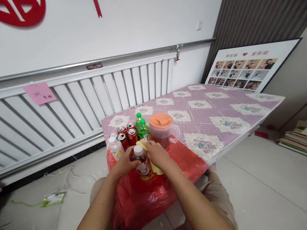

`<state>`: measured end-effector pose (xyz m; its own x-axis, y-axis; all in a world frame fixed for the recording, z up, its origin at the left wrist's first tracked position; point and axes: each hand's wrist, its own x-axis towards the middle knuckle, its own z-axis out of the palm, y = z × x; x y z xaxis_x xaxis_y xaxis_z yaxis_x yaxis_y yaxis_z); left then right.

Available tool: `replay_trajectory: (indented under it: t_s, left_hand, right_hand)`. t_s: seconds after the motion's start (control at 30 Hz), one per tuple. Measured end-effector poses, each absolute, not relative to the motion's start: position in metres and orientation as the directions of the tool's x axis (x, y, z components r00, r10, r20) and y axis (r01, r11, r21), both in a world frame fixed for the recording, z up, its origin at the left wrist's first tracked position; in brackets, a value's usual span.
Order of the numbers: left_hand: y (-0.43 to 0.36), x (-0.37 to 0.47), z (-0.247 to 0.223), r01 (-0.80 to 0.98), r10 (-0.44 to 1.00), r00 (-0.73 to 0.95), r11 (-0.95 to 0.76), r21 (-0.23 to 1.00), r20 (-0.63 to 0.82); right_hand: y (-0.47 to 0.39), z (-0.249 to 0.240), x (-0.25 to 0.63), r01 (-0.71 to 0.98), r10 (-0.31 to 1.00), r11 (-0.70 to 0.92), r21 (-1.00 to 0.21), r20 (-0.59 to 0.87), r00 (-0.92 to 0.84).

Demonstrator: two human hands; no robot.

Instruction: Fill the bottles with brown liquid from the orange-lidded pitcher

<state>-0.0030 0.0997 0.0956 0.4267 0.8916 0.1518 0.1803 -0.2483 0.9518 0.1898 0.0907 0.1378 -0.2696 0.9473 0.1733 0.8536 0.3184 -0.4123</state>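
Head view, with the orange-lidded pitcher as reference. Immediately left of the pitcher stand two green-capped bottles; farther left, four red cans form a close cluster, and beyond them, slightly nearer the wearer, is a white bottle. A red plastic sheet spreads on the pitcher's near side over the patterned tablecloth. The clear bottle, white-capped, is upright, nearer the wearer than the pitcher and to its left. The left hand curves thumb and fingers around its left side. The right hand, between bottle and pitcher, has its fingers closed over a yellow cloth at the bottle's right side.
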Motion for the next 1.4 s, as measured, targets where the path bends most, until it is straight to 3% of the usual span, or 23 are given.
replay_trajectory:
  t_s: [0.2,0.47,0.83,0.97,1.13,1.4]
  left_hand:
    - [0.095,0.0,0.1,0.298,0.906,0.4,-0.273,0.915,0.14]
    - [0.097,-0.001,0.097,0.318,0.915,0.375,-0.274,0.908,0.145]
    - [0.095,0.004,0.1,0.45,0.943,0.295,-0.278,0.848,0.153]
    - [0.092,0.012,0.096,0.411,0.945,0.251,-0.302,0.86,0.211]
    - [0.085,0.035,0.084,0.483,0.946,0.028,-0.295,0.825,0.322]
    - [0.076,0.028,0.095,0.452,0.974,0.037,-0.215,0.866,0.223]
  right_hand:
    - [0.079,0.125,0.19,0.865,0.966,0.257,-0.431,0.141,-0.217]
    - [0.019,0.111,0.182,0.851,0.984,0.173,-0.496,0.123,-0.128]
    - [-0.016,0.103,0.174,0.682,0.926,0.342,-0.646,0.107,-0.363]
    - [-0.009,0.098,0.216,0.614,0.946,0.32,-0.721,0.204,-0.254]
    - [0.006,0.091,0.26,0.636,0.948,0.255,-0.728,0.318,-0.017]
    - [0.029,0.099,0.241,0.682,0.937,0.296,-0.669,0.343,-0.071]
